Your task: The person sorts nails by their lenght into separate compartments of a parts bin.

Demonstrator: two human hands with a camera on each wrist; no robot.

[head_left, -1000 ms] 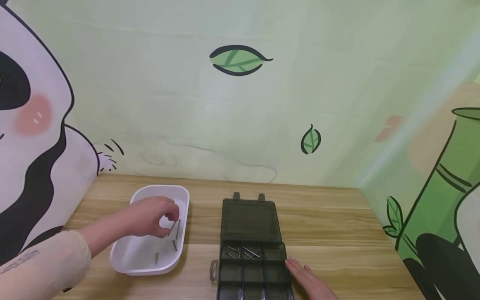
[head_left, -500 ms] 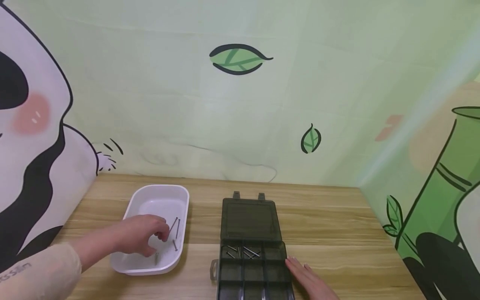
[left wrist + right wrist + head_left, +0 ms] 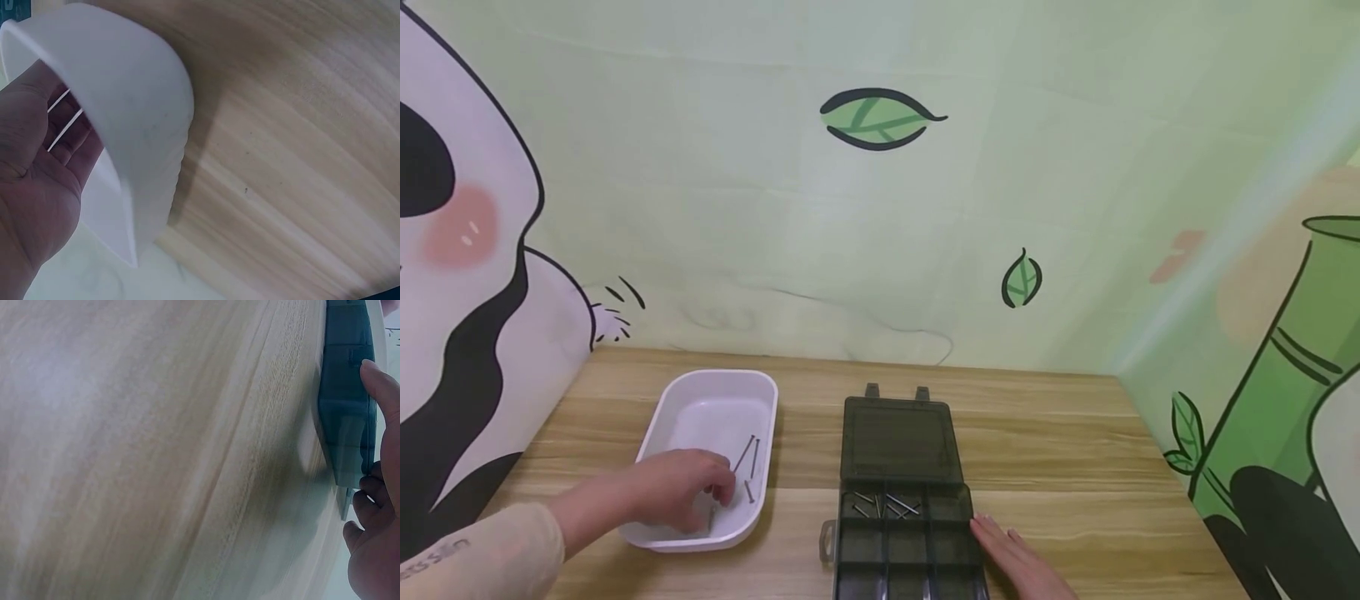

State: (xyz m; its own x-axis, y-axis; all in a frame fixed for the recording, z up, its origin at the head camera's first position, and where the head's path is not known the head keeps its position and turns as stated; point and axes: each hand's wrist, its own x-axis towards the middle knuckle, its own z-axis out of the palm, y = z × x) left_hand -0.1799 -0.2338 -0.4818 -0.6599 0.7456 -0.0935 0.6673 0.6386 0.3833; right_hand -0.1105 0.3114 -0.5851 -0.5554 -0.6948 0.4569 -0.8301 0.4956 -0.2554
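My left hand (image 3: 681, 492) reaches into the white tray (image 3: 718, 383), thumb and index fingertips apart over its near end. A short pale screw-like piece (image 3: 711, 518) shows between them. In the left wrist view the tray wall (image 3: 137, 112) hides the fingertips of the left hand (image 3: 44, 162). Farther right in the tray lie several thin metal pieces with small heads (image 3: 754, 458). My right hand (image 3: 1018, 558) rests against the right side of a dark compartment box (image 3: 906, 546); in the right wrist view the thumb of this hand (image 3: 381, 462) lies at the box's rim (image 3: 350, 400).
The box's lid (image 3: 898, 437) is folded back flat, away from me, with two latches at its far edge. Several thin metal pieces (image 3: 901, 504) lie in its far compartments. Behind the wooden table (image 3: 1037, 450) stands a green wall sheet (image 3: 880, 233) with a panda and leaves.
My left hand has moved nearer and lower within the tray, from the thin pieces on the right to the short piece at the near end. My right hand stays at the box.
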